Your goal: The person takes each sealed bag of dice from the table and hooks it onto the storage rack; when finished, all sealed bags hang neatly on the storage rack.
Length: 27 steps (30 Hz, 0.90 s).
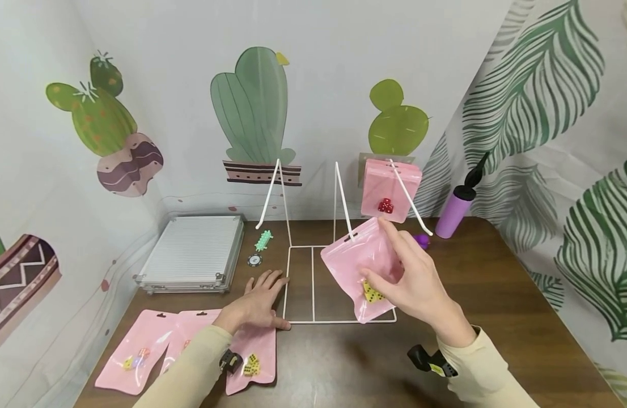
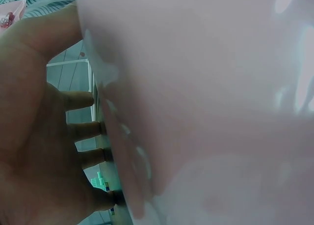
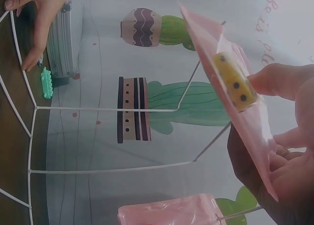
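My right hand pinches a pink zip bag with yellow dice inside, thumb in front and fingers behind. The bag's slot overlaps the tip of the middle prong of a white wire rack. In the right wrist view, the dice show through the tilted bag close to the thumb. My left hand rests with fingers spread at the rack base's left side. Under its wrist lies another pink bag with yellow dice; pink plastic fills much of the left wrist view.
Pink bags with red dice hang on the right prong. Two more bags lie at the left front. A silver case, green toy and poker chip lie left of the rack. A purple pump stands back right.
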Motion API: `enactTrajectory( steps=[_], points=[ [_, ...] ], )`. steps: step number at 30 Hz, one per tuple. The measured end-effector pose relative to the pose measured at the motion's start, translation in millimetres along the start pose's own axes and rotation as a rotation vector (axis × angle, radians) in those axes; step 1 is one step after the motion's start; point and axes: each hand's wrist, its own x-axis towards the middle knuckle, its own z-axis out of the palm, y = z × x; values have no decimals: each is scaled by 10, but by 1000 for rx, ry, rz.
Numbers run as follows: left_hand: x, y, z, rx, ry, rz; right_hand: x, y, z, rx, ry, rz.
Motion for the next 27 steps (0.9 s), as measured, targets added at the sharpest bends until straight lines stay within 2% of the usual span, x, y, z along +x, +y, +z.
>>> enactTrajectory(
  steps=[4, 8, 14, 18, 22, 27],
  points=[
    [-2, -1, 3, 5, 3, -4, 44, 70, 76, 4, 25, -29],
    [-10, -2, 2, 5, -1, -10, 234, 231, 274, -30, 76, -34],
    [-7, -7, 14, 12, 8, 9, 658, 606, 681, -105, 149, 63],
    [-8, -4, 27, 3, 7, 19, 845, 791, 873, -110, 184, 110],
    [-9, 2, 21, -9, 9, 25, 936, 875, 959, -123, 215, 105],
    [-11, -3, -12, 1, 9, 19, 965, 878, 985, -120, 218, 115]
  ],
)
